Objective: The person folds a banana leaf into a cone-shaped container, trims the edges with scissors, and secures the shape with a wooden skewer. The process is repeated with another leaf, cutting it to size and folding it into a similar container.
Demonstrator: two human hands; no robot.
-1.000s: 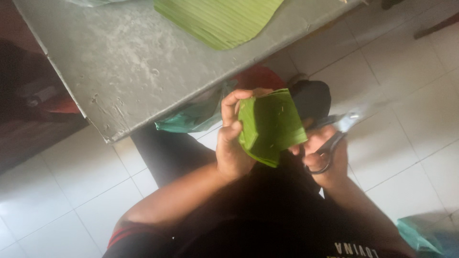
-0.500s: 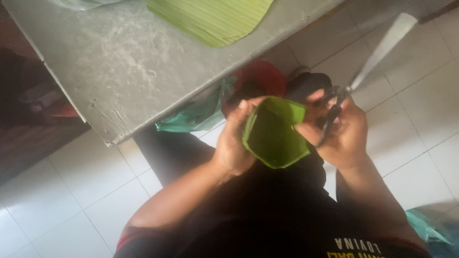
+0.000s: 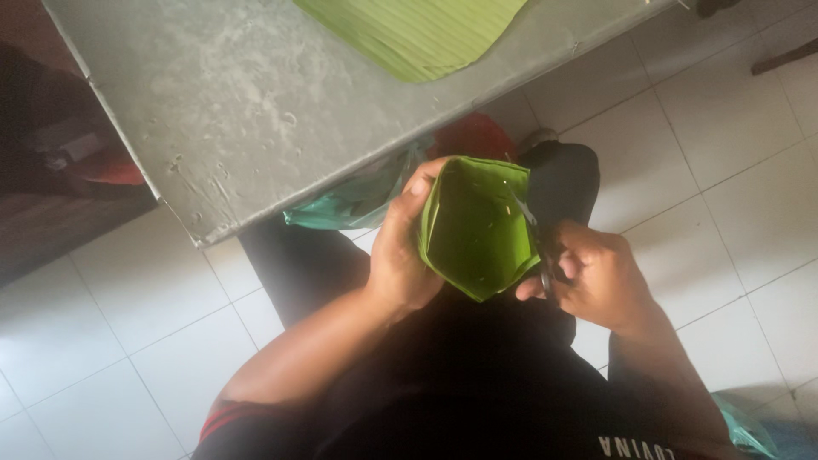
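From the head view, 1 folded green leaf cup (image 3: 477, 234) sits between 2 hands. The left hand (image 3: 400, 255) pinches its left side. The right hand (image 3: 596, 277) is closed on 1 pair of scissors (image 3: 535, 238) at its right edge. The grey surface (image 3: 256, 94), holding 1 flat leaf (image 3: 417, 34), is just above; white floor (image 3: 724, 145) lies open to the right.

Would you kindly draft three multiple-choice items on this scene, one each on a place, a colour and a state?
1. Where is the flat leaf piece?
A. on the grey table
B. on the floor
C. on the person's lap

2. What colour is the folded leaf cup?
A. brown
B. green
C. white

3. How is the cup held?
A. lying untouched on the table
B. gripped by the left hand, open side facing the camera
C. crushed flat

Answers:
1 A, it rests on the table top.
2 B, it is bright green inside.
3 B, the left hand wraps its edge while the right hand holds scissors beside it.
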